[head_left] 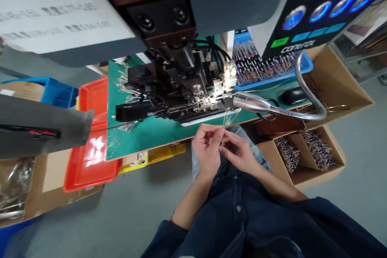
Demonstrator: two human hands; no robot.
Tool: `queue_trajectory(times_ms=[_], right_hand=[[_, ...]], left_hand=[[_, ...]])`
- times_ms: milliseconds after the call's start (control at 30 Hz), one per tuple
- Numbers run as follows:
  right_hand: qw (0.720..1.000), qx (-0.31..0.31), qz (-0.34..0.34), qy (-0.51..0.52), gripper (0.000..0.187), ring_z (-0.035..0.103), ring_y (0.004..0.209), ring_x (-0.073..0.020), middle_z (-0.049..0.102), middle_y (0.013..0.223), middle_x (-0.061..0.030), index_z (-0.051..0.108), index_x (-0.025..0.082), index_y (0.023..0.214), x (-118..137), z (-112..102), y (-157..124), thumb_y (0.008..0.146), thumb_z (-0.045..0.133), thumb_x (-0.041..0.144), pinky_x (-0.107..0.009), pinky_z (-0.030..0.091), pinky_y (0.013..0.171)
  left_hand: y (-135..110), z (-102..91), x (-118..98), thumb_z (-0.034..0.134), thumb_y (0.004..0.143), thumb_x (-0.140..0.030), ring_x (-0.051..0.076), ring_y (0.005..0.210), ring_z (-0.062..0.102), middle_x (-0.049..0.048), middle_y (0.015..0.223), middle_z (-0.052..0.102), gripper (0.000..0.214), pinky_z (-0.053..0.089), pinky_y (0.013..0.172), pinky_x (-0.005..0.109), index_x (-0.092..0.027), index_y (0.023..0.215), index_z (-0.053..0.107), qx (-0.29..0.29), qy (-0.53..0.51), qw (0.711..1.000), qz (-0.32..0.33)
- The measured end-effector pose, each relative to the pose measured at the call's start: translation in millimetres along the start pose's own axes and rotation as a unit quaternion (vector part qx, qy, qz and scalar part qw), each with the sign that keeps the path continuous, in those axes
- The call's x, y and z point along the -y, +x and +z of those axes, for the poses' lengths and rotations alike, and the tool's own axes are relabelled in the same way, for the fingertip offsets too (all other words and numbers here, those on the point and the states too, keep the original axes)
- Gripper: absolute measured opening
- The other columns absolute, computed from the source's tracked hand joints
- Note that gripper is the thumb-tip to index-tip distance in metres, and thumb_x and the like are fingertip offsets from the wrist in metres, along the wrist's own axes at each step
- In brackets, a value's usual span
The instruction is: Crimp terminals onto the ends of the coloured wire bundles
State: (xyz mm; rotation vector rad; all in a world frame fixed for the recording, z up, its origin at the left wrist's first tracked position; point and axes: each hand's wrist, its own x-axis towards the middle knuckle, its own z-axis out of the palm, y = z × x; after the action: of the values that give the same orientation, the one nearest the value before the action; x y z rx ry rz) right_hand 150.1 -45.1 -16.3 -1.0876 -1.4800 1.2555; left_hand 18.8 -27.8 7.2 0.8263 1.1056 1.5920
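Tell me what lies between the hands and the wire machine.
In the head view, green work mat and a white plate along the machine's front, with thin wires from the left hand and right hand crossing them.

The single view looks out from the person's head, facing forward and steeply down over the dark denim shirt (238,213) along the lower edge of the frame. It sits close above the left hand (207,149) and right hand (240,154) at lower center, with the crimping machine (178,92) just beyond them and its grey housing (193,0) filling the top.
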Motion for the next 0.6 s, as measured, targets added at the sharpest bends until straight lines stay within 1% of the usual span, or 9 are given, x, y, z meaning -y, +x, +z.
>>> queue_trajectory(times_ms=[100, 167, 233, 267, 333, 367, 433, 500, 600], right_hand=[[0.998, -0.049, -0.005, -0.038, 0.030, 0.059, 0.071, -0.0192, 0.069, 0.083, -0.0032, 0.072, 0.023, 0.088, 3, -3, -13, 0.106, 0.078, 0.047, -0.032, 0.050, 0.067], [0.994, -0.082, -0.009, -0.073, 0.028, 0.056, 0.066, -0.0178, 0.068, 0.078, -0.0019, 0.073, 0.023, 0.088, 2, -21, -28, 0.106, 0.078, 0.045, -0.032, 0.049, 0.065], [0.983, -0.153, 0.012, -0.102, 0.027, 0.056, 0.063, -0.0169, 0.068, 0.077, -0.0011, 0.074, 0.023, 0.090, -1, -54, -46, 0.105, 0.079, 0.045, -0.031, 0.047, 0.062], [0.972, -0.202, 0.030, -0.112, 0.028, 0.056, 0.062, -0.0167, 0.069, 0.077, -0.0008, 0.074, 0.023, 0.092, -2, -74, -52, 0.104, 0.079, 0.047, -0.031, 0.047, 0.062], [0.943, -0.298, 0.058, -0.137, 0.032, 0.057, 0.062, -0.0170, 0.070, 0.076, -0.0009, 0.073, 0.022, 0.094, 0, -121, -55, 0.104, 0.079, 0.052, -0.031, 0.045, 0.061], [0.934, -0.312, 0.062, -0.161, 0.034, 0.055, 0.062, -0.0168, 0.068, 0.074, -0.0003, 0.072, 0.022, 0.094, 4, -144, -48, 0.103, 0.079, 0.053, -0.031, 0.044, 0.060], [0.921, -0.307, 0.043, -0.236, 0.032, 0.048, 0.061, -0.0149, 0.061, 0.069, 0.0025, 0.072, 0.021, 0.092, 17, -188, -17, 0.100, 0.081, 0.051, -0.030, 0.038, 0.060], [0.922, -0.275, 0.010, -0.271, 0.031, 0.048, 0.062, -0.0137, 0.062, 0.069, 0.0019, 0.071, 0.020, 0.086, 32, -221, 34, 0.098, 0.082, 0.047, -0.030, 0.037, 0.060], [0.930, -0.206, -0.013, -0.305, 0.021, 0.051, 0.063, -0.0133, 0.063, 0.068, 0.0011, 0.071, 0.019, 0.082, 48, -246, 120, 0.100, 0.076, 0.029, -0.031, 0.039, 0.063]], left_hand=[[-6, 6.6, -2, 0.093, 0.099, -0.042, 0.020, 0.088, 0.086, 0.0052, 0.097, 0.087, 0.024, 0.071, 0.087, 0.033, -0.022, 0.101, 0.079, 0.034, 0.016, 0.999, 0.021], [-10, 9.6, -6, 0.091, 0.101, -0.041, 0.024, 0.103, 0.088, 0.0094, 0.115, 0.090, 0.022, 0.071, 0.100, 0.040, -0.023, 0.110, 0.082, 0.073, 0.024, 0.996, 0.039], [-14, 8.6, -9, 0.088, 0.104, -0.041, 0.025, 0.108, 0.088, 0.0123, 0.127, 0.088, 0.022, 0.070, 0.105, 0.042, -0.023, 0.116, 0.083, 0.101, 0.035, 0.993, 0.048], [-16, 6.5, -9, 0.086, 0.105, -0.041, 0.024, 0.106, 0.087, 0.0124, 0.125, 0.088, 0.021, 0.069, 0.104, 0.041, -0.023, 0.115, 0.084, 0.106, 0.044, 0.992, 0.047], [-18, 0.1, -8, 0.084, 0.107, -0.041, 0.022, 0.096, 0.084, 0.0101, 0.110, 0.087, 0.019, 0.068, 0.097, 0.036, -0.022, 0.107, 0.085, 0.100, 0.063, 0.992, 0.038], [-19, -3.4, -6, 0.084, 0.107, -0.041, 0.020, 0.092, 0.082, 0.0085, 0.102, 0.085, 0.020, 0.067, 0.092, 0.033, -0.021, 0.105, 0.085, 0.094, 0.070, 0.993, 0.030], [-19, -8.8, -4, 0.083, 0.108, -0.040, 0.018, 0.086, 0.078, 0.0058, 0.093, 0.082, 0.020, 0.065, 0.085, 0.029, -0.021, 0.103, 0.084, 0.087, 0.078, 0.993, 0.013], [-18, -11.4, -3, 0.083, 0.108, -0.039, 0.017, 0.082, 0.076, 0.0043, 0.090, 0.081, 0.018, 0.063, 0.081, 0.027, -0.021, 0.103, 0.084, 0.095, 0.085, 0.992, 0.005], [-18, -15.2, -9, 0.082, 0.107, -0.038, 0.017, 0.079, 0.075, 0.0035, 0.089, 0.080, 0.017, 0.062, 0.078, 0.026, -0.022, 0.102, 0.084, 0.121, 0.108, 0.987, 0.013]])
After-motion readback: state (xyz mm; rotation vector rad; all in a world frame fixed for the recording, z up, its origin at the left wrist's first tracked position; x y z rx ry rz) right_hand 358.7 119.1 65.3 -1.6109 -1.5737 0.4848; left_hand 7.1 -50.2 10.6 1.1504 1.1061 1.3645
